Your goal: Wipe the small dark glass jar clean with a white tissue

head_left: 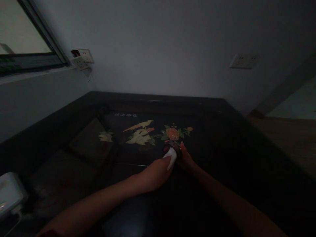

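Both of my hands meet over a dark, glossy surface. In my left hand [159,172] is a crumpled white tissue or cloth [172,154], which it presses against a small dark rounded object [175,146]. My right hand [186,160] grips that object from the right side, its thumb or a finger up along the edge. The object looks brown-black with a curved rim; the dim light hides its exact kind. Just beyond it, an inlaid orange flower [172,134] with green leaves shows on the surface.
The black tabletop [207,131] carries an inlaid yellow bird [143,125] and pale leaves. A white device [11,192] with a cable sits at the lower left. Wall sockets [244,61] are at the right, with more sockets [85,56] by the window [24,31].
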Tool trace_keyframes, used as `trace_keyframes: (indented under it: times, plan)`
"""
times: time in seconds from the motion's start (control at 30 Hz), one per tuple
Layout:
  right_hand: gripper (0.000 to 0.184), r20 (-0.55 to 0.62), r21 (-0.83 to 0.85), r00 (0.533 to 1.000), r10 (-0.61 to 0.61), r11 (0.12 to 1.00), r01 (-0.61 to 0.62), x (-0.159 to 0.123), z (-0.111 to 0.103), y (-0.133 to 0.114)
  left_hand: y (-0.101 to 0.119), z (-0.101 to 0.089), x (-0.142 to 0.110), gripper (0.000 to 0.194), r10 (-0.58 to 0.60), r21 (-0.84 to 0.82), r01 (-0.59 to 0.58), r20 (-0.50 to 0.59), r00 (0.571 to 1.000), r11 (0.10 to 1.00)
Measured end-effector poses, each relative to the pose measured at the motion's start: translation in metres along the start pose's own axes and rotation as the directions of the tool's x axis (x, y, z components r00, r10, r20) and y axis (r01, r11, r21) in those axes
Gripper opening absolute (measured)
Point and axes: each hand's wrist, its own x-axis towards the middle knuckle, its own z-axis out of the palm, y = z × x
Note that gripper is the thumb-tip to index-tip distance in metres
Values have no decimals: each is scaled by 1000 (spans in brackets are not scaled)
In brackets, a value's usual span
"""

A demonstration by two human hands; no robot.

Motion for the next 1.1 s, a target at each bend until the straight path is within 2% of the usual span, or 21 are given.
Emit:
trace_keyframes:
  times: [0.07, 0.2, 0.3, 0.4, 0.5, 0.63, 0.77, 0.83, 0.9, 1.0, 1.1]
  plan:
    - [61, 2, 8, 1000, 10, 1000, -10, -1, 1, -1, -2, 3, 0, 34, 91, 200, -86, -18, 996, 976]
    - [62, 21, 13, 999, 41, 999, -41, -1, 1, 0, -10, 10, 1, 44, 224, 539, -193, 9, 975, 820]
    - [61, 29, 1, 999, 42, 999, -42, 1, -3, 4, -16, 15, 1, 41, 268, 638, -210, 6, 963, 740]
    - [59, 21, -10, 1000, 20, 1000, -20, 3, -6, 7, -19, 17, 0, 39, 286, 679, -200, -14, 958, 707]
    - [57, 2, -25, 1000, 14, 1000, -14, 3, -7, 7, -16, 15, -1, 39, 285, 658, -212, -5, 958, 722]
    - [58, 8, -19, 999, 34, 999, -34, -1, -3, 3, -10, 9, -1, 44, 245, 529, -214, 13, 970, 821]
    - [61, 11, -10, 1000, 25, 1000, -25, -3, 1, -2, -4, 4, -1, 30, 53, 243, -47, -19, 998, 969]
    - [60, 13, -18, 1000, 26, 1000, -26, -3, 0, -2, -2, 1, -1, 23, -59, 109, 58, -1, 998, 992]
    - [58, 18, -32, 1000, 25, 999, -24, -1, -1, -1, 0, 0, -1, 22, -117, 43, 116, 30, 993, 992]
    - [58, 16, -41, 1000, 4, 999, -3, 0, -3, 2, 1, 1, 0, 22, -132, 52, 130, 36, 991, 990]
    - [59, 13, -29, 1000, -6, 1000, 6, 0, -2, 3, -1, 4, 0, 27, -29, 213, 26, 12, 1000, 977]
